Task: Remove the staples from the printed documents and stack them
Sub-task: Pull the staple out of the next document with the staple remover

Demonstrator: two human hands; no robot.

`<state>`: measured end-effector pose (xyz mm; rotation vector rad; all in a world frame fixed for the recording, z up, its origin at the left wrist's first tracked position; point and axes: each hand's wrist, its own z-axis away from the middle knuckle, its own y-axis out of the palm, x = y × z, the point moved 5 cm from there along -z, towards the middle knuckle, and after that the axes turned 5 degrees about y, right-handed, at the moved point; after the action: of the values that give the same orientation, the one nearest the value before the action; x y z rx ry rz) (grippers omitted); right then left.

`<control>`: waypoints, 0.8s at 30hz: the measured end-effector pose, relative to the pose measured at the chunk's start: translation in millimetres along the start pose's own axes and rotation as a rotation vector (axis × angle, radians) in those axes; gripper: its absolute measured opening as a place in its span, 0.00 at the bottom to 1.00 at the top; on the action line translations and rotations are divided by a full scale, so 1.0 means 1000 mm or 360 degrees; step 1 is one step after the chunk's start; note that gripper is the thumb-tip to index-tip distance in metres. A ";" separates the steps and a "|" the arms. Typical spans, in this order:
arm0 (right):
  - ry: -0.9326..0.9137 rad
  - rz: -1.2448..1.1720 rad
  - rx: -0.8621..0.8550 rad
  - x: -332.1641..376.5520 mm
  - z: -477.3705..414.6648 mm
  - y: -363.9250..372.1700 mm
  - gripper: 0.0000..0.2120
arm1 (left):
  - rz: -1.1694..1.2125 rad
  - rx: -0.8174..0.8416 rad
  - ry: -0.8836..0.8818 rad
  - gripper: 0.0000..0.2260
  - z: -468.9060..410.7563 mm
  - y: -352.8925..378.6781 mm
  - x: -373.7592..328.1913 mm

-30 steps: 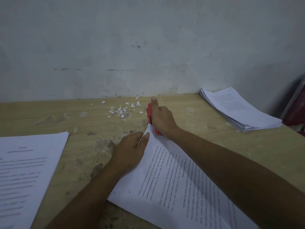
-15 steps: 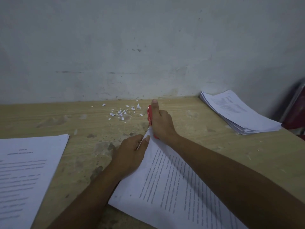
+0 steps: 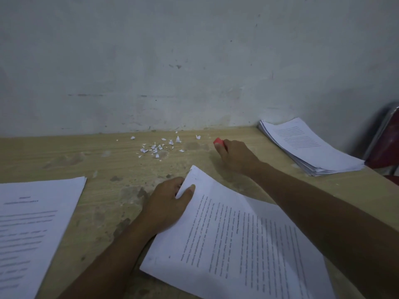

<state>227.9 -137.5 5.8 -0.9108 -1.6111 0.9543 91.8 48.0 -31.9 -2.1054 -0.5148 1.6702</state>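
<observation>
Light wooden worktop [image 3: 108,165]: stained, its back edge against a grey wall.
White printed document [image 3: 237,234]: front edge, middle, lying askew.
Left hand [image 3: 168,203]: holds the document's far corner, thumb on top, fingers curled at the paper's edge.
Right hand [image 3: 233,156]: near the back edge, apart from the document, fingers closed round a small red staple remover [image 3: 218,141].
Torn white paper scraps [image 3: 157,146]: scattered by the back edge, left of the remover.
Thick stack of printed sheets [image 3: 311,145]: back right corner.
Second stack of printed sheets [image 3: 32,229]: front left edge.
</observation>
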 end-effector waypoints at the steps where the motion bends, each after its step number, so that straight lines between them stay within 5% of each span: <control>1: 0.0006 0.0083 -0.0014 -0.006 -0.002 0.002 0.20 | 0.0011 0.0002 -0.0006 0.10 0.000 0.000 0.000; 8: 0.0047 0.0445 -0.0337 -0.029 -0.001 0.012 0.20 | 0.0078 0.0049 -0.0005 0.03 0.002 0.000 -0.001; 19: 0.0203 0.0489 -0.0285 -0.031 0.001 0.016 0.27 | 0.0263 0.0104 -0.0073 0.08 0.000 -0.002 0.001; 24: -0.0293 0.0105 -0.0515 -0.007 0.035 0.005 0.18 | 0.0391 0.0057 -0.0127 0.13 0.000 -0.004 0.002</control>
<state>196.1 -147.4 -7.5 -1.1278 -1.9403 0.8559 92.1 52.3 -31.5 -2.1541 -0.2550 1.8882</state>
